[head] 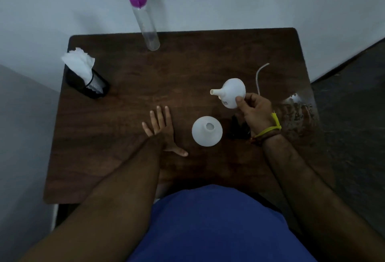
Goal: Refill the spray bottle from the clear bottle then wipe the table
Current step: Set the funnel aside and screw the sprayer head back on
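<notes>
The white spray bottle (207, 131) stands near the middle of the dark wooden table (129, 168), its neck open and its head off. My right hand (255, 111) is just to its right and above, shut on a white funnel (232, 93) whose spout points left. A thin white dip tube (258, 76) curves across the table behind that hand, and a dark part (239, 128) lies under it, mostly hidden. The clear bottle (145, 24) with a purple cap stands upright at the table's back edge. My left hand (161, 128) rests flat on the table, left of the spray bottle, holding nothing.
A black holder with white tissues (83, 72) stands at the table's left edge. The right edge of the table shows a worn, shiny patch (295, 107). White walls enclose the back and left; dark floor lies to the right.
</notes>
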